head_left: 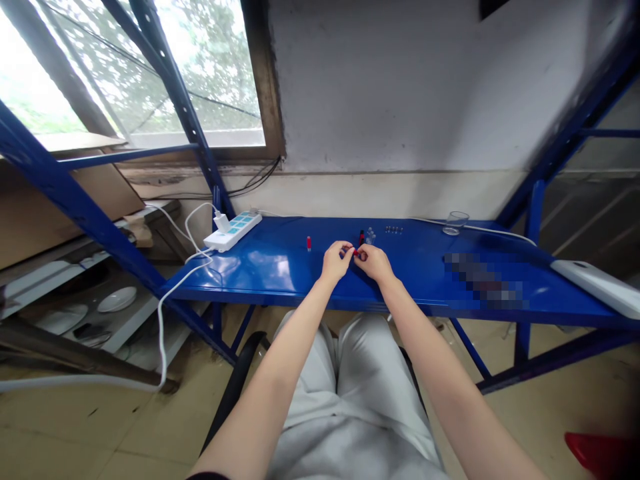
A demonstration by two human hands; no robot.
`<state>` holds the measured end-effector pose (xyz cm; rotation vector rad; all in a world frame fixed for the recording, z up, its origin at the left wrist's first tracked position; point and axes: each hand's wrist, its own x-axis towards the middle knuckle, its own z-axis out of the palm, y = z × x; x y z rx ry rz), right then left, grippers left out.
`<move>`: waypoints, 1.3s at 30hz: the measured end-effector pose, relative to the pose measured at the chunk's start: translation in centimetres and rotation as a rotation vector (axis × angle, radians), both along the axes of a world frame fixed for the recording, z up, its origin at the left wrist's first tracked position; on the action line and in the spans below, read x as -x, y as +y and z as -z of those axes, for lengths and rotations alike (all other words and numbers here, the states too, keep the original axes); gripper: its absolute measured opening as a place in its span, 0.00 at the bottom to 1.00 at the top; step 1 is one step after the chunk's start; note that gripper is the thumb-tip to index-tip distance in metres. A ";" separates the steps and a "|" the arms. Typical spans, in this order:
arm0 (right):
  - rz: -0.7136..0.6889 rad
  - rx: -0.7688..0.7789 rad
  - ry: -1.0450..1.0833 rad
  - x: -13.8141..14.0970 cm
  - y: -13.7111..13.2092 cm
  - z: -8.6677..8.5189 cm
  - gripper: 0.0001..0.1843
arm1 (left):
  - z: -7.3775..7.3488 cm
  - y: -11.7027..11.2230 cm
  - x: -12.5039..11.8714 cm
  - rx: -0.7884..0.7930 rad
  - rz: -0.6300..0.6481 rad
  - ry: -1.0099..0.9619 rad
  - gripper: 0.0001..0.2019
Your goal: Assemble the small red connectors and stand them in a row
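My hands meet over the middle of the blue shelf (280,267), just inside its front edge. My right hand (374,262) pinches a tiny red piece (355,252) between thumb and forefinger, the other fingers curled under. My left hand (336,259) is bent in toward it, fingertips (347,249) touching the same piece. It is too small for me to tell whether that hand grips it or only rests against it. The piece sits between the two hands, held just above the shelf top.

Further back on the shelf, just behind my right hand, stands a dark pen part (361,236) with some clear bits (370,234) beside it. A short row of small dark parts (394,229) lies to their right. A lone red cap (309,243) stands to the left of my left hand, apart from it. A white power strip (233,231) lies at the shelf's left end near the back, with a plug and white cable (161,313) hanging off that end. A glass (456,222) stands at the back toward the right end, and a white device (595,285) rests on the far right end.
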<state>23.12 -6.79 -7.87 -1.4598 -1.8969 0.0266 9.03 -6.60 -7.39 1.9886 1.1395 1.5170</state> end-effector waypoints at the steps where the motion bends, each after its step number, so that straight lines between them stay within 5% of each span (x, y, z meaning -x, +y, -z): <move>1: 0.006 0.000 -0.008 0.0 0.0 0.0 0.05 | 0.0 0.0 0.0 0.005 0.003 0.001 0.06; 8: 0.029 -0.014 -0.029 -0.3 0.0 0.1 0.04 | -1.1 1.1 0.2 0.026 0.045 0.148 0.05; 17: -0.075 -0.093 0.148 0.1 0.1 0.1 0.12 | -8.8 2.8 2.1 -0.076 0.136 0.800 0.07; 21: -0.093 -0.073 0.162 0.1 0.2 0.2 0.13 | -10.6 3.8 3.0 -0.052 0.059 0.919 0.07; 31: -0.075 -0.007 0.161 0.3 0.0 -0.1 0.11 | -9.2 5.9 7.1 0.138 -0.160 1.009 0.06; 39: -0.078 0.033 0.162 0.3 -0.1 -0.2 0.12 | -7.8 6.5 8.5 0.176 -0.211 0.985 0.06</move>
